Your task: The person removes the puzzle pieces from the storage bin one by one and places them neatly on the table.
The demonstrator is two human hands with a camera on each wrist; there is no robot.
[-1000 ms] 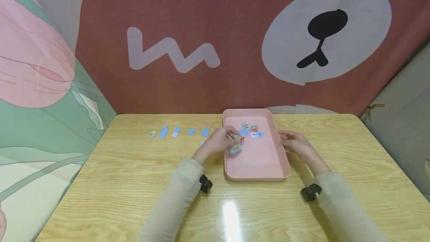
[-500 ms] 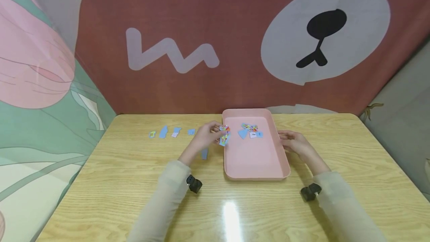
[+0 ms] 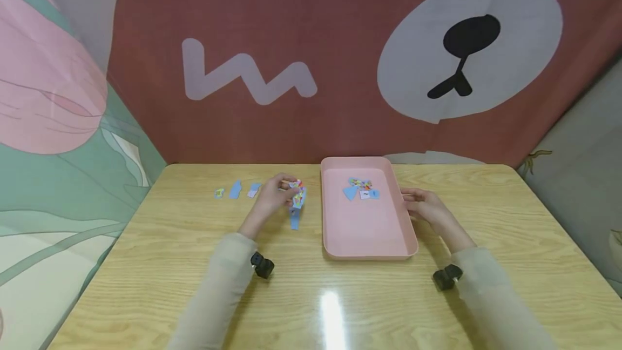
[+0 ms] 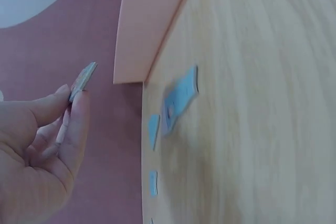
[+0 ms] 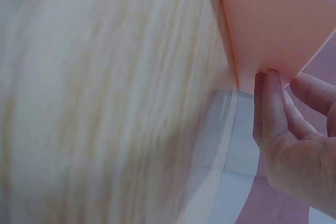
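Note:
Between the thumb and fingers of my left hand (image 3: pixel 274 194) is a multicoloured puzzle piece (image 3: pixel 298 197), pinched above the table left of the pink tray (image 3: pixel 369 236). In the left wrist view the held piece (image 4: pixel 83 81) appears nearly edge-on. Under it a blue-and-white piece (image 3: pixel 295 220) lies on the wood. My right hand (image 3: pixel 430 209) touches the tray's outer right side; in the right wrist view its extended fingertips meet the tray wall (image 5: pixel 283 24). Inside the tray lie a colourful piece (image 3: pixel 360 183), a blue triangular piece (image 3: pixel 350 193) and a blue-and-white part (image 3: pixel 369 195).
Along the table's back left runs a row of pieces: a small yellow-green one (image 3: pixel 219 193), a tall blue one (image 3: pixel 235 189) and a blue-and-white one (image 3: pixel 254 190). My left hand hides part of this row. A printed curtain (image 3: pixel 243 128) hangs behind the table.
My left hand has carried the colourful piece leftward out of the tray, across its left rim, to above the table. The right hand stays at the tray's right side.

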